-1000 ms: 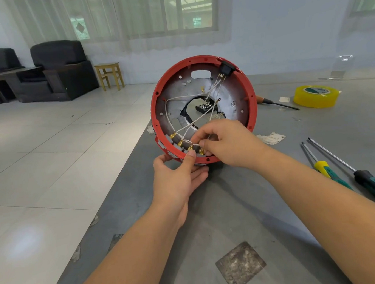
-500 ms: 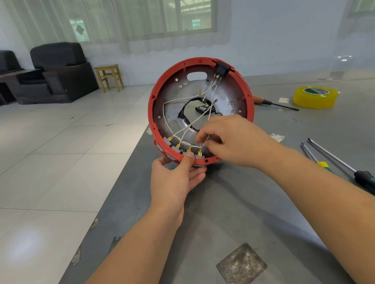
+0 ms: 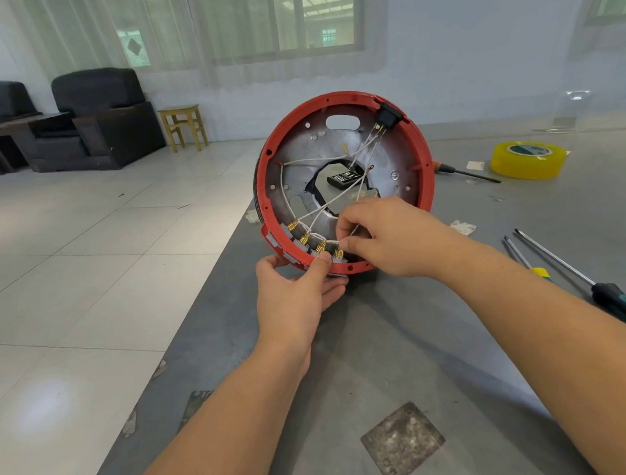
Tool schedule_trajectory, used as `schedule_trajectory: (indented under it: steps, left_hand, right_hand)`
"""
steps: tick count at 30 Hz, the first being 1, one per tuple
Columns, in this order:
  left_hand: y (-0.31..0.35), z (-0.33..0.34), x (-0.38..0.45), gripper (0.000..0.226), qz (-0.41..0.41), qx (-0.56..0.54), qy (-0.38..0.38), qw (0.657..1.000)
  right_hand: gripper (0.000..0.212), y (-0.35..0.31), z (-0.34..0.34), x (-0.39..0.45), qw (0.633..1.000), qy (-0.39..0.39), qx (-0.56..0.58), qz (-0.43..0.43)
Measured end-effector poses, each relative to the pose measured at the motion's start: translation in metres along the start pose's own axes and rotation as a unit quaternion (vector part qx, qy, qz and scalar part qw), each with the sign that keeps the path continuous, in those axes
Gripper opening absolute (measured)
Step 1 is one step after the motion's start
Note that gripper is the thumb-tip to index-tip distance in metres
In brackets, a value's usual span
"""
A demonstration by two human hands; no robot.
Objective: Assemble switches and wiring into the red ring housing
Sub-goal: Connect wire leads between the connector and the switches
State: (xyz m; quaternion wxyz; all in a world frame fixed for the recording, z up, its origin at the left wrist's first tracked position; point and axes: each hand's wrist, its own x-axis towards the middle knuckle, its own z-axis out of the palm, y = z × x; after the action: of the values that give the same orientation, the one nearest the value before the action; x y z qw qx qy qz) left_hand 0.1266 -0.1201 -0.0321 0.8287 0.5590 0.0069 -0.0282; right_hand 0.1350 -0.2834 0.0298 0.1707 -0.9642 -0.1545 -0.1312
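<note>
The red ring housing (image 3: 423,161) stands tilted on its lower edge on the grey table, its open inside facing me. A metal plate fills it. White wires (image 3: 338,198) cross from a black switch (image 3: 388,113) at the top right to a row of switches with gold terminals (image 3: 306,238) along the lower left rim. My left hand (image 3: 297,294) grips the lower rim from below, thumb on the rim. My right hand (image 3: 386,235) pinches a white wire at the rightmost gold terminal.
A yellow tape roll (image 3: 528,158) lies at the back right beside a dark screwdriver (image 3: 463,173). Two screwdrivers (image 3: 584,279) lie right of my right arm. The table edge (image 3: 198,321) runs diagonally on the left, with tiled floor beyond. Scraps of paper (image 3: 462,227) lie near the housing.
The housing has tilted slightly and shifted a little left. My right hand's fingers moved down onto the rightmost terminal with the wire. My left hand kept its grip on the rim.
</note>
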Motion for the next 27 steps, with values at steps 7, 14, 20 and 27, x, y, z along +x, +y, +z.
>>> schedule_trajectory:
  steps: [7, 14, 20, 27]
  left_hand:
    - [-0.0010, 0.0004, 0.0030, 0.049, 0.001, 0.002, 0.002, 1.000]
    - [-0.0019, 0.0002, 0.0042, 0.047, 0.000, 0.007, 0.001, 1.000]
    - [-0.0015, 0.0000, 0.0035, 0.046, 0.002, 0.008, -0.002, 1.000]
    - [-0.0015, 0.0001, 0.0021, 0.047, 0.004, 0.011, 0.001, 1.000]
  right_hand:
    - [0.009, -0.0011, -0.0010, 0.0005, 1.000, -0.008, 0.005, 0.016]
    - [0.011, -0.0023, -0.0002, -0.0007, 1.000, -0.005, -0.009, 0.015]
    - [0.010, -0.0013, -0.0024, 0.0004, 1.000, -0.018, -0.011, 0.003]
    - [0.008, -0.0016, -0.0040, 0.0001, 1.000, -0.024, -0.002, -0.003]
